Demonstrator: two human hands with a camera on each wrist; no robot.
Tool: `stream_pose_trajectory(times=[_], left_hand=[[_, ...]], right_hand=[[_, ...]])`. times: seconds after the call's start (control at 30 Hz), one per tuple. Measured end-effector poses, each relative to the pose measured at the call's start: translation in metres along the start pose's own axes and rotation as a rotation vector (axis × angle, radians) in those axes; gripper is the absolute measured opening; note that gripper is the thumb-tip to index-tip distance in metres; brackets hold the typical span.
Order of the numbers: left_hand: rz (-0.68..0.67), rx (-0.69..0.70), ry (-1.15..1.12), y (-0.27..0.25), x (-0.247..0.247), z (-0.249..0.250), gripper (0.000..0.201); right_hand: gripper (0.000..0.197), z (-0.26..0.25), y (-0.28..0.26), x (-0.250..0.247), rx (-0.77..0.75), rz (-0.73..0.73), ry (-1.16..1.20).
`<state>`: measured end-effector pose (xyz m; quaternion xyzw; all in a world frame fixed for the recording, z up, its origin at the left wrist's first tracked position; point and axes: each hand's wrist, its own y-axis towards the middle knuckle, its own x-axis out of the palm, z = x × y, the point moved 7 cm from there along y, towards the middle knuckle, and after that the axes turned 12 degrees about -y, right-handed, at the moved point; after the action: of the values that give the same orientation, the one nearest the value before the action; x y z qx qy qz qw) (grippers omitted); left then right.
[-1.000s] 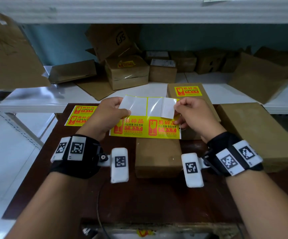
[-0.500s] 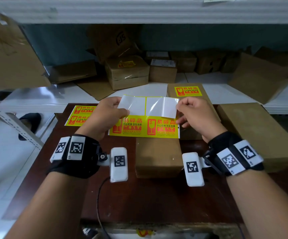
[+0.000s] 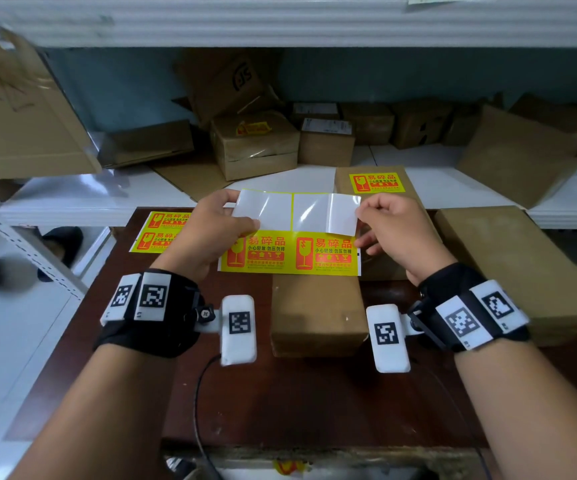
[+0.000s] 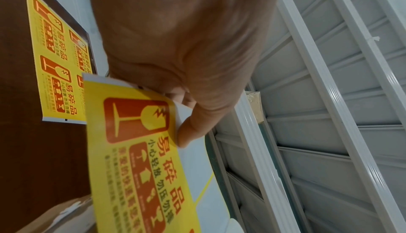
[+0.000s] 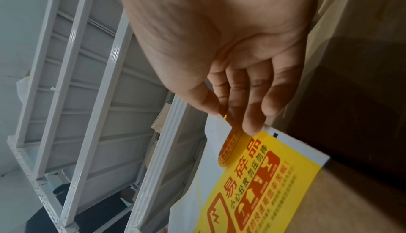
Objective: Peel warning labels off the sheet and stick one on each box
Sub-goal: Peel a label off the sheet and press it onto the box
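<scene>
While both hands hold it up over the table, the sheet in the head view shows a bare white top row and two yellow labels along the bottom. The left hand pinches its left edge; the right hand pinches a white flap at the upper right corner. Below the sheet lies a plain box, another plain box sits to the right, and a box behind carries a label. A second sheet lies flat at the table's far left.

From the left wrist, the thumb presses the sheet against fingers hidden behind it; the second sheet lies on the table beyond.

From the right wrist, thumb and fingers, close together, pinch a curled-up label corner above the sheet
</scene>
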<state>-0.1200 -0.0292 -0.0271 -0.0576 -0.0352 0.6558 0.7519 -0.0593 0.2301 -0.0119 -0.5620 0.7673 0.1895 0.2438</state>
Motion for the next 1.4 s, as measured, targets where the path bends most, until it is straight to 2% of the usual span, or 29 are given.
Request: stream_pose_trajectory(times=[0.33, 0.4, 0.53, 0.63, 1.03, 1.4], left_hand=[[0.073, -0.011, -0.106, 0.0051, -0.0072, -0.0035, 0.058], [0.077, -0.002, -0.107, 0.0043, -0.0079, -0.0023, 0.054], [0.044, 0.034, -0.052, 0.0007, -0.0046, 0.0020, 0.022], [0.044, 0.041, -0.031, 0.0011, -0.0051, 0.0016, 0.012], [0.044, 0.067, -0.081, 0.0017, -0.0057, 0.0025, 0.022], [0.070, 0.068, -0.077, 0.0032, -0.0086, 0.0024, 0.018]], right_hand=[[0.014, 0.0009, 0.0007, -0.0007, 0.008, 0.002, 0.009], [0.014, 0.0014, 0.0013, -0.0003, 0.010, 0.003, 0.013], [0.015, 0.0022, 0.0022, -0.0005, 0.008, 0.007, 0.018], [0.015, 0.0030, 0.0025, -0.0005, 0.008, 0.008, 0.019], [0.016, 0.0040, 0.0012, 0.0010, 0.027, 0.011, 0.022], [0.016, 0.0048, 0.0021, 0.0001, 0.035, 0.018, 0.037]])
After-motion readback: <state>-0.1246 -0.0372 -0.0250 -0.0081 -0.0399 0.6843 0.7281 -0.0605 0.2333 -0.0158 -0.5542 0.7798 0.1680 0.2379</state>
